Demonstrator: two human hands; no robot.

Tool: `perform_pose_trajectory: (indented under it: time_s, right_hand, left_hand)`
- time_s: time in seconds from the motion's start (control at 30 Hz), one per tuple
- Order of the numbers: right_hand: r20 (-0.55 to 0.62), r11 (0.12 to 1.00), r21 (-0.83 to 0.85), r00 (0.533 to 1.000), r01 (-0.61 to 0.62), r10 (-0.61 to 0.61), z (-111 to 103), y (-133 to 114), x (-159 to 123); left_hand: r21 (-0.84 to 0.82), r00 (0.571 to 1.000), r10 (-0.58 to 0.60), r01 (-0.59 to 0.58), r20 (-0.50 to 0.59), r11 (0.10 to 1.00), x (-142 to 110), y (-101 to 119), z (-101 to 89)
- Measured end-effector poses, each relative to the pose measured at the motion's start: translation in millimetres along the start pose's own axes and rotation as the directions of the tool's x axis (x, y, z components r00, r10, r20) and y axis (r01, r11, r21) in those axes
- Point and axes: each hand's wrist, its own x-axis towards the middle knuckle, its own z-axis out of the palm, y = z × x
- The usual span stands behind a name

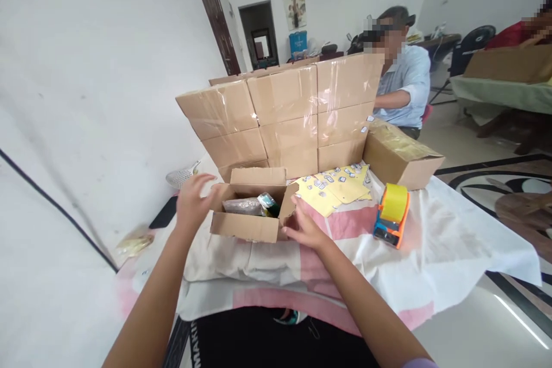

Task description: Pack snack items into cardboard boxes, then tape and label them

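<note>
A small open cardboard box sits on the cloth-covered table in front of me. Inside it lie a plastic-wrapped item and a green bottle-like item. My left hand is at the box's left flap with fingers spread, touching its edge. At the box's right side, my right hand has its fingers on the right flap.
A wall of taped cardboard boxes stands stacked behind the open box. A yellow sticker sheet and an orange tape dispenser lie to the right, near another box. A seated person is behind the stack.
</note>
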Motion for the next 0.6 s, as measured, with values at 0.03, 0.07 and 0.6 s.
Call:
perform_pose_trajectory:
  time_s: [0.03, 0.07, 0.6]
  right_hand:
    - [-0.018, 0.999, -0.007, 0.999, 0.039, -0.039, -2, -6, 3]
    - [-0.03, 0.997, -0.018, 0.997, 0.074, -0.075, -3, -12, 7]
    - [-0.313, 0.973, 0.229, 0.947, -0.002, 0.075, 6, -40, 61]
  left_hand:
    - [-0.121, 0.987, -0.075, 0.059, -0.139, 0.991, -8, -9, -6.5]
    - [-0.232, 0.964, -0.145, 0.092, -0.223, 0.968, -18, -18, -10.2]
    - [-0.47, 0.979, -0.192, 0.203, 0.071, 0.859, -78, -38, 39.8]
